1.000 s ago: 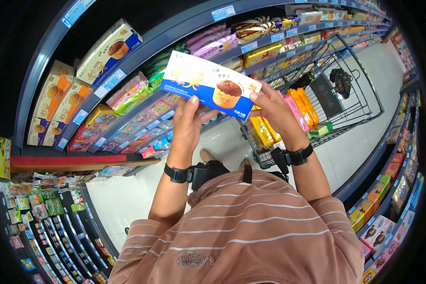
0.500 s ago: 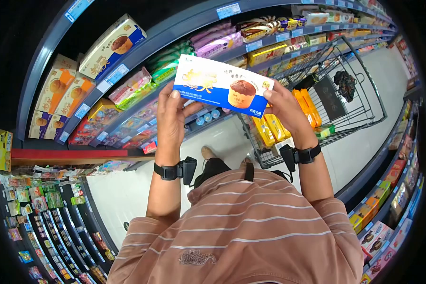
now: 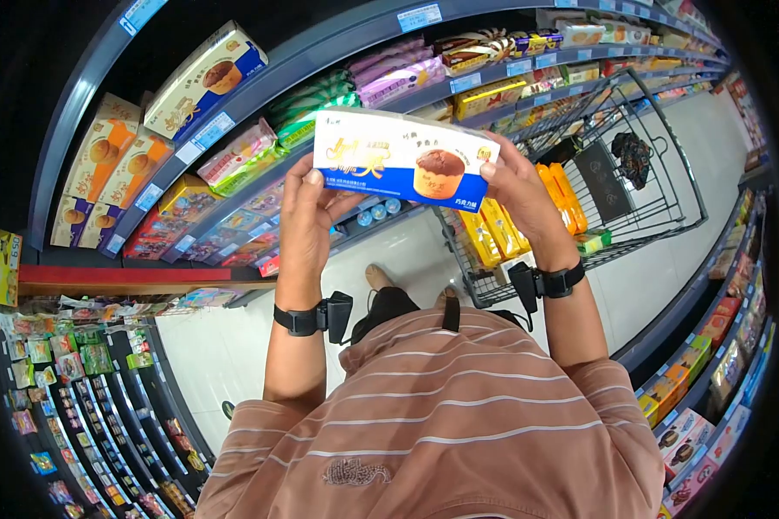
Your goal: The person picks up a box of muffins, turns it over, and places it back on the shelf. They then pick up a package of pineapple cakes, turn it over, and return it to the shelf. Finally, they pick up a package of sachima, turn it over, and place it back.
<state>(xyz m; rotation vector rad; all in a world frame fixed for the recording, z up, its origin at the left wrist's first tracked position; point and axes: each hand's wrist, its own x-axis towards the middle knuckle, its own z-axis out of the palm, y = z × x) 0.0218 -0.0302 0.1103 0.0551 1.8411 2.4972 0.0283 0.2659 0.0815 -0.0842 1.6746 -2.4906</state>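
A white and blue box (image 3: pixel 389 164) with a muffin picture is held up between both hands, its printed front facing me. My left hand (image 3: pixel 307 203) grips its left end, thumb on the front near the lower corner. Around the right end, my right hand (image 3: pixel 524 195) is closed, thumb on the front and fingers behind. A similar white and blue box (image 3: pixel 203 82) lies on the shelf at the upper left, beside orange and white boxes (image 3: pixel 112 160).
A wire shopping cart (image 3: pixel 666 227) stands at the right, holding yellow packs (image 3: pixel 486 238), orange packs (image 3: pixel 564 197) and a black bag (image 3: pixel 632 157). Stocked shelves (image 3: pixel 363 82) run across the top. More shelves (image 3: pixel 710 363) line the right edge, and racks of small packets (image 3: pixel 86 415) stand lower left.
The box has shifted slightly left and tilted a little, still between both hands. My left hand and forearm have moved slightly left.
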